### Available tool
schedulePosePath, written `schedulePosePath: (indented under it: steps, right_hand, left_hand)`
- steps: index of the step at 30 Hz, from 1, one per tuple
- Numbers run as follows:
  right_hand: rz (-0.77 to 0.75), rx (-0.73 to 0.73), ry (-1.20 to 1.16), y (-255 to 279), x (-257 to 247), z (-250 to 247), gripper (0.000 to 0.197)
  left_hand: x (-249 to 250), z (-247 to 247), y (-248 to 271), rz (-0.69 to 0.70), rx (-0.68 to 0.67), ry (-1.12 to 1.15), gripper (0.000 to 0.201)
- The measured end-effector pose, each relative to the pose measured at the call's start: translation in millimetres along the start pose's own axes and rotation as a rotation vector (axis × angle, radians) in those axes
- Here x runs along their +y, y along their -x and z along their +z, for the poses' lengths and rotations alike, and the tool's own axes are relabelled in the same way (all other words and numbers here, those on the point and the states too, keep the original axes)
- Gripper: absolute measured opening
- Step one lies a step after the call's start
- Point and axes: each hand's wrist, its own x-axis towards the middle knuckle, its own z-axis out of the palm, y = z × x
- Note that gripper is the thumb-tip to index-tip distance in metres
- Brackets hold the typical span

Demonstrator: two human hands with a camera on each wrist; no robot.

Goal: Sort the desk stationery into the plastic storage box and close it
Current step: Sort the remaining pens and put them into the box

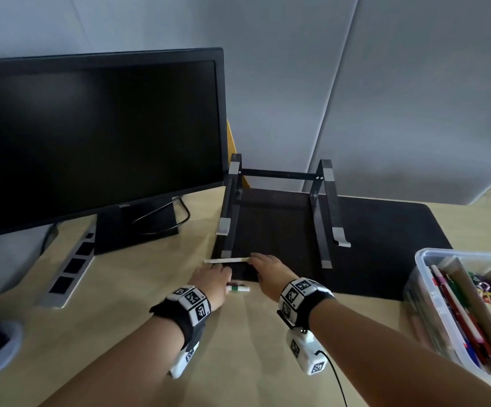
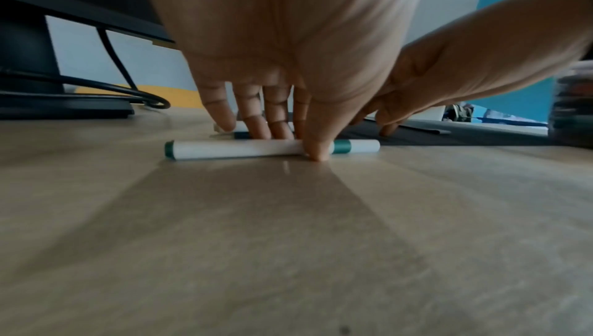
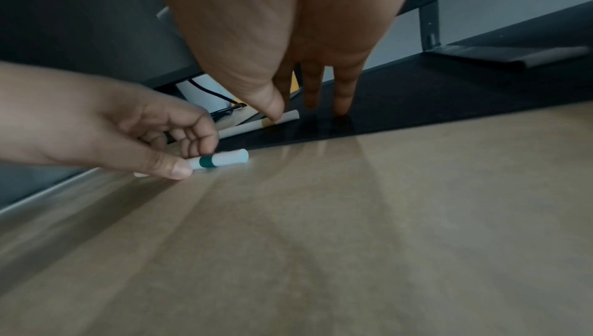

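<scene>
Storage box (image 1: 423, 277), lower right, open and already part-filled. Left hand (image 1: 209, 279) pinching green-banded marker (image 2: 237, 150) on bench (image 1: 238, 348); right hand (image 1: 267, 270) fingers straight, touching white pen (image 1: 226, 260). Lid not on.

Left hand (image 1: 209, 279) covers most of the green-banded marker (image 1: 238, 288) — only its right end shows in the head view. Storage box (image 1: 423, 292), right of the marker, is cut off by the frame edge; its contents are too small to identify.
</scene>
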Motion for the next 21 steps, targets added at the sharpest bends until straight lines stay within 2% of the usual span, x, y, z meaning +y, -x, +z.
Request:
schedulePosePath:
  steps: [4,8,13,17,21]
  right_hand:
    - [0.004,-0.084,0.212,-8.8,-5.7,-0.7,0.065]
    - [-0.034,0.038,0.34,-8.9,-12.5,-2.6,0.049]
    - [-0.024,0.035,0.31,-0.3,-11.8,-7.5,0.03]
    - [0.066,-0.023,0.195,8.5,-4.5,-9.2,0.033]
    - [0.163,0.008,0.101,25.0,0.8,-17.2,0.028]
  left_hand:
    - [-1.1,-1.3,1.2,0.039,-0.063,0.027,0.023]
    - [2.0,-1.4,2.5,0.035,-0.164,0.098,0.027]
    - [11.1,-4.5,5.3,0.007,-0.204,0.107,0.027]
    - [15.1,-4.0,7.2,-0.021,-0.178,0.116,0.027]
    - [20.7,-4.6,9.8,-0.047,-0.144,0.108,0.028]
